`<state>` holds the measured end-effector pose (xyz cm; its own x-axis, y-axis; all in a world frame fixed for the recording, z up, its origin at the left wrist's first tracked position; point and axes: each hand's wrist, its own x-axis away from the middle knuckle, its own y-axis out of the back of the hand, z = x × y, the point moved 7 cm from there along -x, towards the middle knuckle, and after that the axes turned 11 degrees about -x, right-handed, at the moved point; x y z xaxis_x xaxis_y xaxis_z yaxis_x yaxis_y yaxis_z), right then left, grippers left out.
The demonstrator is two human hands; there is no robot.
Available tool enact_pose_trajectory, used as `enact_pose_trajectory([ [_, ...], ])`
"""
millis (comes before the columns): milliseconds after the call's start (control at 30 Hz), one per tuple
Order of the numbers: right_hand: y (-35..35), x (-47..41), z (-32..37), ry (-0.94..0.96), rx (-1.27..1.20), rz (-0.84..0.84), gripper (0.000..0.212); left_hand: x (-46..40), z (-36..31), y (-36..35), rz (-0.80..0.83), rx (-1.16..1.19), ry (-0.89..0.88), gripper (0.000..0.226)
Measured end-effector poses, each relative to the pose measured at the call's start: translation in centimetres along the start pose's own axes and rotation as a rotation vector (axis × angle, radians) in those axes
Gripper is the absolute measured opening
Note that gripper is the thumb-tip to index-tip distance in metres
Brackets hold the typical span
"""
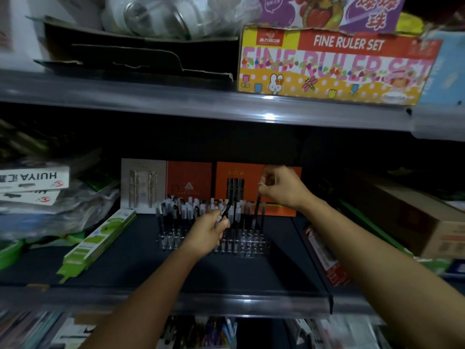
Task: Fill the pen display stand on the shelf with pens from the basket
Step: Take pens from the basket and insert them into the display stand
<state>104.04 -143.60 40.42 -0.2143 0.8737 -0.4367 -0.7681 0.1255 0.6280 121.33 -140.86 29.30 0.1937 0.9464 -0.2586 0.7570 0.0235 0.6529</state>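
Pens (186, 210) with clear barrels and dark caps stand upright in a clear acrylic display stand (247, 244) on a dark shelf (151, 268), crowded into the stand's left and far rows; the near right holes show bare. The left hand (210, 230) reaches in over the middle of the stand, fingers curled round a small bundle of pens (224, 211) whose dark ends stick up and to the right from the fist. The right hand (280, 186) is higher and farther right, above the stand's right end, thumb and fingers pinching the top of a single dark pen (257, 210) that hangs nearly upright, its lower end down among the right rows; whether the tip sits in a hole cannot be told. A ring shows on one finger of that hand.

Behind the stand, against the far wall, stand a grey pen gift card (143, 185) on the left and two orange pen boxes (191, 180) beside it. Left of the stand lies a green-and-white flat package (98, 243), pointing near-left, and farther left a pile of white boxes marked HUIYA (35, 178). A red packet (324, 255) lies right of the stand, with a brown cardboard carton (407, 217) beyond it. On the upper shelf sits a bright box printed FINE RULER SET (334, 64), with torn dark cardboard (136, 54) to its left. The basket is not in view.
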Motion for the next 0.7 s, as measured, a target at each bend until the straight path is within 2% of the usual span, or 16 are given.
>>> enact_pose_trajectory([
  [67,-0.3,0.1,-0.5,0.002,0.004,0.006,0.009,-0.1,0.2,-0.1,-0.005,-0.031,-0.002,0.022],
  [267,-2.2,-0.1,-1.4,0.016,0.019,0.024,0.003,-0.2,0.5,-0.8,0.013,-0.142,-0.055,0.015],
  [533,-4.3,-0.4,-1.3,0.003,-0.075,0.105,0.003,-0.6,1.6,-1.3,0.013,-0.147,-0.045,0.025],
  [700,-4.6,-0.7,-1.6,-0.023,-0.048,0.146,0.012,-0.7,2.0,-1.3,0.008,-0.112,-0.02,0.022],
])
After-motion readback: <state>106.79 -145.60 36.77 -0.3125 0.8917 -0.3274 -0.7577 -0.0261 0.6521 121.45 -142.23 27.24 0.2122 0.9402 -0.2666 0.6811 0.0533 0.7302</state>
